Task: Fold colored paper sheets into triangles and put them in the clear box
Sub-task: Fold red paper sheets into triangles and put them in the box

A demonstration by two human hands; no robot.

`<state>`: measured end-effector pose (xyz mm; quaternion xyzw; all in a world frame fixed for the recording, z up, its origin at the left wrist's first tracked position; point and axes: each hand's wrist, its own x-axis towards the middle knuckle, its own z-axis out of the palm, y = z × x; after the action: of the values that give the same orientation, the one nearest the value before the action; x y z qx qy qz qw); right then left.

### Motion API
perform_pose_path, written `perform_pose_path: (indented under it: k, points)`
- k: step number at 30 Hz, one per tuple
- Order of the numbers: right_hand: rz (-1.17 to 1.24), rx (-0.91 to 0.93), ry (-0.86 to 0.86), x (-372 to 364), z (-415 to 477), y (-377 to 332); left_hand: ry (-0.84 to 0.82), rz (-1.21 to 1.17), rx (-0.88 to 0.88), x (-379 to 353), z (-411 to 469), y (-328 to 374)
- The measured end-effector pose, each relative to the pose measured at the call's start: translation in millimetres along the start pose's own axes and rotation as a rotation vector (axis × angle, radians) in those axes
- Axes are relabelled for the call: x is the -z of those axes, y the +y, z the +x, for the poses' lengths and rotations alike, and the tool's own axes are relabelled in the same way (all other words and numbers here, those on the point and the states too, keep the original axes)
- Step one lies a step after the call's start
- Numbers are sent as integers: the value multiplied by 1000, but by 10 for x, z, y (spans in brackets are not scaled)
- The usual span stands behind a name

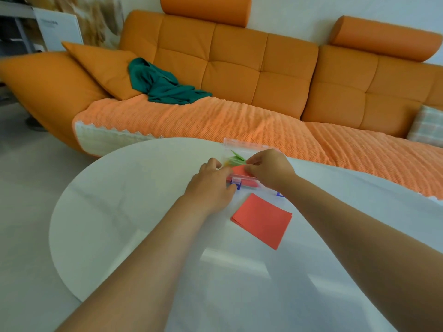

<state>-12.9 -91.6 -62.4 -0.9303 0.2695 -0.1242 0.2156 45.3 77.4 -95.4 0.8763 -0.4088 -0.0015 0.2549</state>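
A clear box (242, 183) with blue latches sits near the far edge of the white round table (119, 212), its lid (244, 142) raised behind it. Green folded paper (236, 158) and red folded paper (239, 172) lie inside. My right hand (269, 170) hovers over the box and pinches the red paper. My left hand (211, 185) rests against the box's left front corner with curled fingers. A small stack of flat red paper sheets (262, 219) lies on the table just in front of the box.
An orange sofa (239, 68) stands right behind the table, with a green cloth (163, 85) and cushions on it. Pale floor (24, 176) lies to the left of the table.
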Motion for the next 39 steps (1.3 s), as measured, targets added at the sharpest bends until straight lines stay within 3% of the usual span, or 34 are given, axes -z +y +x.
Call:
perform_pose_path:
  k: [2, 8, 15, 19, 22, 25, 29, 34, 39]
  points:
    - [5, 48, 21, 25, -66, -25, 0, -7, 4, -4, 6, 3]
    - [20, 72, -126, -15, -156, -52, -25, -28, 8, 5, 17, 1]
    - [129, 203, 38, 295, -408, 39, 126, 37, -37, 109, -65, 74]
    - [118, 269, 5, 437, -770, 153, 194, -11, -142, 165, -203, 226]
    - [10, 263, -157, 435, -1043, 294, 118, -107, -252, 142, -346, 347]
    - [-87, 262, -306, 396, -1266, 450, -90, -93, -277, 50, -444, 404]
    - [-145, 260, -333, 305, -1403, 660, -310, 71, -259, -26, -543, 435]
    - [-81, 292, -191, 195, -1394, 698, -293, 46, -249, -65, -580, 371]
    - [-72, 342, -163, 199, -1353, 737, -224, -18, -280, -98, -554, 317]
